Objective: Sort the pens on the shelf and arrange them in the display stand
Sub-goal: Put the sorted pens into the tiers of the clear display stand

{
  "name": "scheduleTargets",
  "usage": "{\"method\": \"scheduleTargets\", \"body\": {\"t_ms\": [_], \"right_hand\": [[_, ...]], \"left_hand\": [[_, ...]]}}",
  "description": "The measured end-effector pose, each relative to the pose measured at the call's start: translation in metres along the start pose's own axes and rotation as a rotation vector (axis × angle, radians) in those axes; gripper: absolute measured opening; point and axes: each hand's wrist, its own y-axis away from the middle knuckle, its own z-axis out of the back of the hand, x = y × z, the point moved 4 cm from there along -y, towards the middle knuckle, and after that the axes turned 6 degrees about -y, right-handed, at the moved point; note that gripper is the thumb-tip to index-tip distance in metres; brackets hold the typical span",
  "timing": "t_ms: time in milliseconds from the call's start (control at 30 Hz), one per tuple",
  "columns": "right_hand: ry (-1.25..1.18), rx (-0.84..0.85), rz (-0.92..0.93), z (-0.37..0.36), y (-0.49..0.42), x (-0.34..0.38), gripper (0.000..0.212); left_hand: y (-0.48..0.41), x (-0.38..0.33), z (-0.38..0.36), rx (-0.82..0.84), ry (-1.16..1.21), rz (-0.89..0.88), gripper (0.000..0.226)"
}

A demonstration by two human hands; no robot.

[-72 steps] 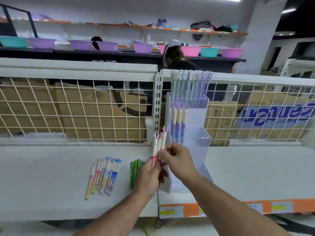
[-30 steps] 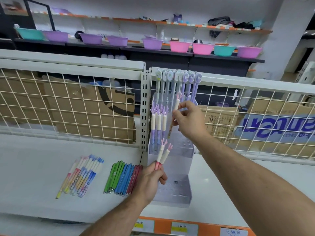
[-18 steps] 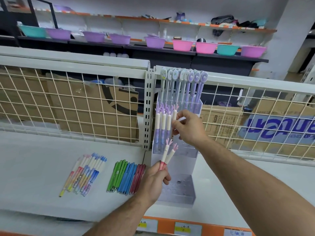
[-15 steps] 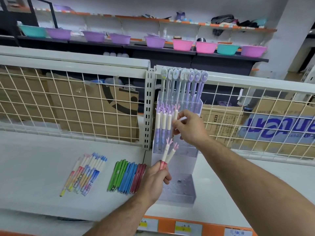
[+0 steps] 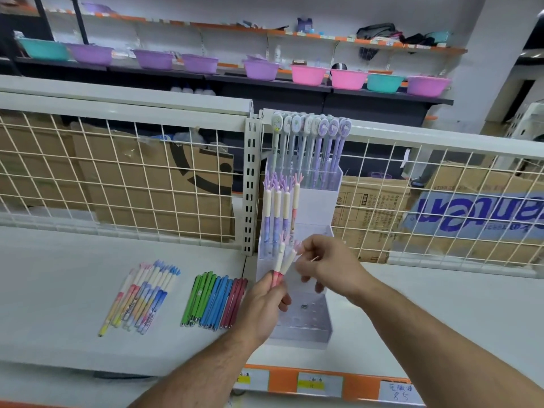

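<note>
Left hand gripping two pink pens by their lower barrels, caps up, in front of the clear display stand. The right hand is at the cap of the right-hand pen with fingers curled, though blur leaves it unclear whether the pinch is closed. Progress, as judged: the stand's top tier carries a full row of tall oval-topped pens. The middle tier holds four branch-capped pens, three purple and one pink, with room to their right. The bottom tier shows open holes and no standing pen. Remaining: the two held pens, plus two groups lying flat on the shelf left of the stand, a pastel bundle and a green, blue and dark-red row. Surroundings: wire grid with cardboard boxes behind, coloured basins on a far rack. Obstruction: only the hands, which cover the stand's lower front; the way to the middle tier looks open.
</note>
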Motion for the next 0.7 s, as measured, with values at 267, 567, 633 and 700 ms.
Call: {"method": "scheduleTargets", "body": {"t_ms": [267, 567, 633, 700], "right_hand": [[-0.015, -0.078, 0.018, -0.012, 0.001, -0.003, 0.016], [-0.24, -0.257, 0.04, -0.009, 0.003, 0.01, 0.013], [-0.269, -0.345, 0.092, 0.008, -0.004, 0.029, 0.016], [-0.263, -0.408, 0.132, 0.024, -0.011, 0.046, 0.015]], "left_hand": [[-0.002, 0.002, -0.002, 0.044, 0.037, -0.029, 0.024], [-0.004, 0.008, -0.003, 0.058, -0.013, -0.026, 0.024], [-0.005, 0.009, -0.003, 0.049, 0.0, -0.031, 0.026], [-0.006, 0.01, -0.004, 0.05, -0.018, -0.038, 0.027]]}}
